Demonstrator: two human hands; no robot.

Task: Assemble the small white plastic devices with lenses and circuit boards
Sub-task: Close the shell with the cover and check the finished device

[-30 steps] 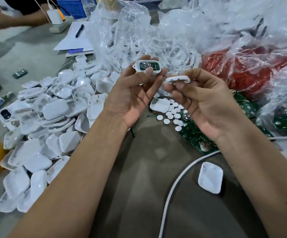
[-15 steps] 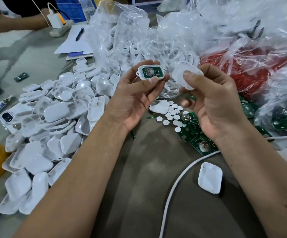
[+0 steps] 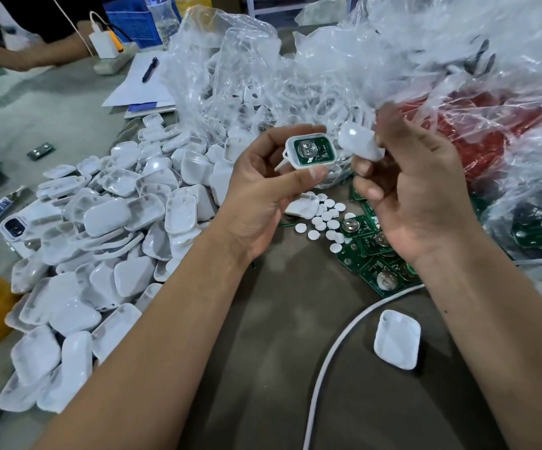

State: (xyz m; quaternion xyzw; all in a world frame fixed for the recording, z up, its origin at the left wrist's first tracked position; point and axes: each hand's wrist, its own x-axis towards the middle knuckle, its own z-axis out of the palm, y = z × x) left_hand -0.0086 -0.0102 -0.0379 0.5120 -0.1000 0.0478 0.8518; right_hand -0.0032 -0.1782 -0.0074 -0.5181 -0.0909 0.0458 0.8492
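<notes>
- Closing the case is the step I am judging to be in hand: my left hand (image 3: pixel 263 186) is pinching the open half-shell (image 3: pixel 310 151) between thumb and fingertips, its green circuit board (image 3: pixel 315 152) and coin cell facing up.
- At 3 o'clock of that shell, just beside it, my right hand (image 3: pixel 415 190) is gripping the white cover (image 3: pixel 358 142) with curled fingers, the cover tilted.
- At 9 o'clock the pile of empty shells (image 3: pixel 107 241) is lying on the table; at 5 o'clock of my left hand the loose boards (image 3: pixel 370 251) and white discs (image 3: pixel 324 219) are waiting.
- Next, I am expecting to square the cover over the rim and press evenly until it seats.
</notes>
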